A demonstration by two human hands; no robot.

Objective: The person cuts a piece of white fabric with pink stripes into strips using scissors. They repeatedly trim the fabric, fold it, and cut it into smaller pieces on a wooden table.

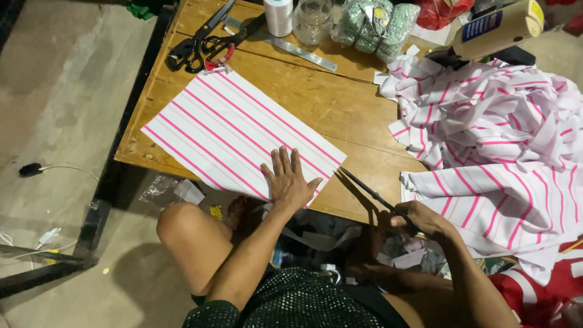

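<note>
The wooden counter (340, 106) carries everything I work on. At its right end lies a loose heap of white fabric with pink stripes (486, 115), and below that a flatter striped panel (504, 200) hangs over the edge.

The workpiece is a flat rectangular piece of white fabric with pink stripes (237, 133). It lies on the left half of the counter, its long axis running diagonally from the far left corner down toward my body, with its near corner at the counter's front edge.

My left hand (288, 181) rests flat on that near corner, fingers (282, 159) spread apart and pressing down; nothing is gripped.

My right hand (422, 218) sits to the right, just off the counter's front edge, its fingers closed around the handles of long dark scissors (370, 191). The blades point up and to the left, toward the fabric's near right edge. The tip lies just beside that edge, near my left thumb; I cannot tell whether it touches the cloth. The left hand is the nearer one to the workpiece.

At the far edge: two more dark scissors (200, 42), a metal ruler (297, 51), a white thread cone (279, 15) and a clear glass (313, 21).
</note>
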